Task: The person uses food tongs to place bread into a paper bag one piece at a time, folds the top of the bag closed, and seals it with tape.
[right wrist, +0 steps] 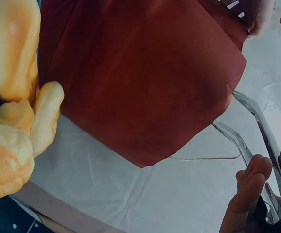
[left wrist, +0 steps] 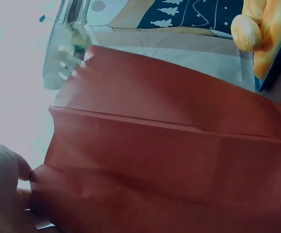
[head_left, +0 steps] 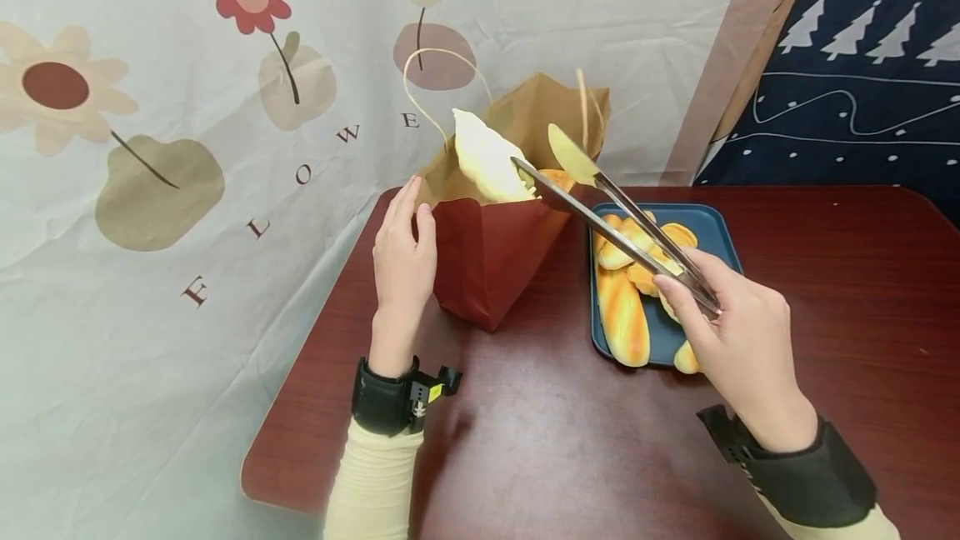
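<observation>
A red-brown paper bag with string handles stands on the table, its mouth open. My left hand holds the bag's left rim, thumb on one side and fingers on the other; the left wrist view shows the thumb at the bag's corner. Metal tongs are gripped in my right hand, their arms spread apart over the bag's mouth. One tong tip overlaps a bright, pale piece with ragged edges sticking out of the bag. Beside it, an orange-brown bread shows inside.
Right of the bag, a blue tray holds several breads, including a long loaf. The dark red table runs toward me. A flower-print cloth hangs behind and left; a navy cloth with white trees hangs back right.
</observation>
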Demonstrator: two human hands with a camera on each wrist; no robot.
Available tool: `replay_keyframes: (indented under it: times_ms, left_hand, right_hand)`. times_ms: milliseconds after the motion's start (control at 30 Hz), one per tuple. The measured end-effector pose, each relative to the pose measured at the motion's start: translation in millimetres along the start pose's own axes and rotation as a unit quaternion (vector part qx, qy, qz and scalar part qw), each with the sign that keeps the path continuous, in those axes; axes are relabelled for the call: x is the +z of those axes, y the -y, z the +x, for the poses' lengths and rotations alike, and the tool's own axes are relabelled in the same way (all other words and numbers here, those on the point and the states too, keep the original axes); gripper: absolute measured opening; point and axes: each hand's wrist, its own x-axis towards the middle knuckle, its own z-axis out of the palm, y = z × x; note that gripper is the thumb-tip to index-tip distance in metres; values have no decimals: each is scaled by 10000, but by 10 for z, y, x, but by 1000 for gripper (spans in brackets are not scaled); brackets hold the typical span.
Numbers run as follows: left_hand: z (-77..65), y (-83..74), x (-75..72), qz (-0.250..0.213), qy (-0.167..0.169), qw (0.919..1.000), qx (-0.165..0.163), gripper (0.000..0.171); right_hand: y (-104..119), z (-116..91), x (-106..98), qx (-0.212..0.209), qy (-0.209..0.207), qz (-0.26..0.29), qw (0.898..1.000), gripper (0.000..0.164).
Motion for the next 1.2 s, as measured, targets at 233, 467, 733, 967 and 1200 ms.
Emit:
replay_keyframes:
  times_ms: [233,467,733,967,1200]
  left_hand:
    - [5,11,-19,-57,19,9999,-99,45]
    - [-1,14,0,-27,22,10000,-54,44]
    - [4,9,-3,16,43,10000,-47,45]
    - [1,2,-6,-9,84,10000,-40,44]
    - [-2,3,-4,-15,96,9999,-40,44]
  right_hand:
    - [-16,-27,-15,93,96,102,9999,35]
    - [-74,-102,-49,465,97,1240,9911,25]
    - [-227,-167,-249,1729,229,4845,8572,30]
    - [-515,-280,-401,2147,912,6037,7623,36]
    - [-635,-395,-480,2424,1153,5725,7747,23]
